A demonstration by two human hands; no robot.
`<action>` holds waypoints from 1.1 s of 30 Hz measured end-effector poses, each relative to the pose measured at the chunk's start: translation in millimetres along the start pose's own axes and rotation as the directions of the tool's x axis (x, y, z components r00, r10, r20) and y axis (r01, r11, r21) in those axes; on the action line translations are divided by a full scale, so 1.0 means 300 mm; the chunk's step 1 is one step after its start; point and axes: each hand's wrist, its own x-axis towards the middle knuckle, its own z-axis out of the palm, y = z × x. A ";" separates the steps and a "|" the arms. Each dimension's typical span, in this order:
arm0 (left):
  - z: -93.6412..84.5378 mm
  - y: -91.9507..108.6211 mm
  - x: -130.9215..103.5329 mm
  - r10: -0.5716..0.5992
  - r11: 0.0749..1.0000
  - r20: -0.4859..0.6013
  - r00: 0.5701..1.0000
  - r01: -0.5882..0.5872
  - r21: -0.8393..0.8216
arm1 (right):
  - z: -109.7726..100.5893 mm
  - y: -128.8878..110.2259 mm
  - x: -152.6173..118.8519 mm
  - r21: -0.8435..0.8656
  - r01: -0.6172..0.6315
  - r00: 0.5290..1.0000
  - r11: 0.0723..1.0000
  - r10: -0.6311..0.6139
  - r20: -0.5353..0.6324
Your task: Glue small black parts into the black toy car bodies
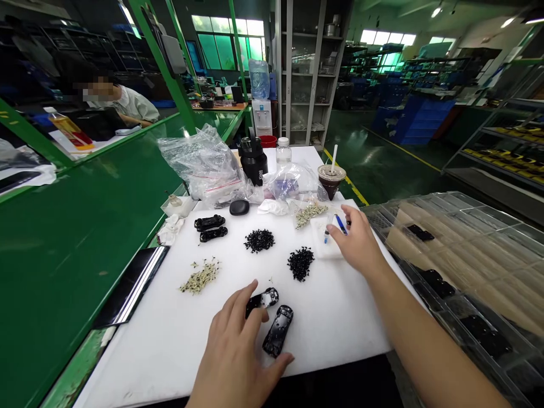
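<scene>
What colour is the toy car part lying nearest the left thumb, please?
The toy car part is black with a greyish sheen inside, seen in the head view.

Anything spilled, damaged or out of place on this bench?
No spill or damage visible. The drink cup beyond the right hand looks out of place, sharing the tabletop with small black parts. The pale parts at left lie more loosely scattered.

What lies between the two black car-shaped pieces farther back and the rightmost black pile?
Another pile of small black bits, on the white tabletop, in the head view.
</scene>
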 end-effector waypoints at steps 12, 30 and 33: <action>-0.071 -0.175 0.064 0.110 0.985 0.333 0.937 -0.059 -0.161 | 0.019 -0.158 0.013 0.866 -0.001 0.997 0.499 -0.063 0.037; -0.040 -0.150 0.032 0.055 0.974 0.197 0.979 -0.009 -0.227 | 0.405 -0.259 -0.202 0.766 -0.603 0.669 0.224 -0.381 0.638; -0.043 -0.151 0.033 0.045 0.968 0.222 0.974 0.012 -0.249 | 0.411 -0.261 -0.208 0.765 -0.596 0.668 0.242 -0.379 0.641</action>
